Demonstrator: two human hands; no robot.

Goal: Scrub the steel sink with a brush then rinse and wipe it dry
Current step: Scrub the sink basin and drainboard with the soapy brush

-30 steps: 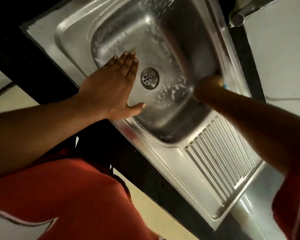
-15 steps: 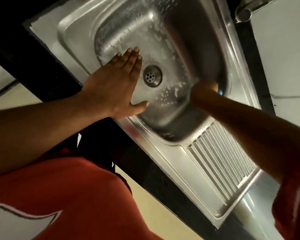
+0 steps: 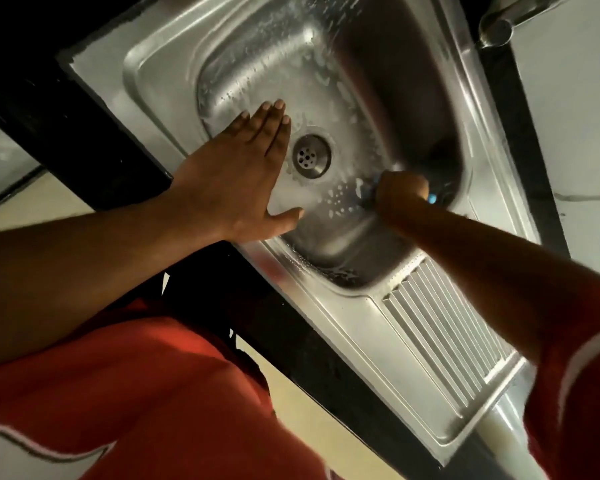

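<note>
The steel sink [image 3: 160, 81] has a soapy basin with foam flecks round the drain [image 3: 311, 156]. My left hand [image 3: 236, 174] lies flat with straight fingers over the basin's near-left rim, fingertips just left of the drain. My right hand [image 3: 400, 192] is down in the basin to the right of the drain, fist curled round a brush [image 3: 432, 198], of which only a small blue bit shows beside the knuckles. The bristles are hidden under the hand.
A ribbed draining board [image 3: 440, 330] runs off the basin to the lower right. The tap spout [image 3: 496, 29] juts in at the top right. A black counter edge [image 3: 94, 161] borders the sink on the near side; a pale wall [image 3: 568, 116] lies beyond.
My right hand with the brush has slid from the basin's right wall down and left towards the drain. The left hand has stayed flat on the rim.
</note>
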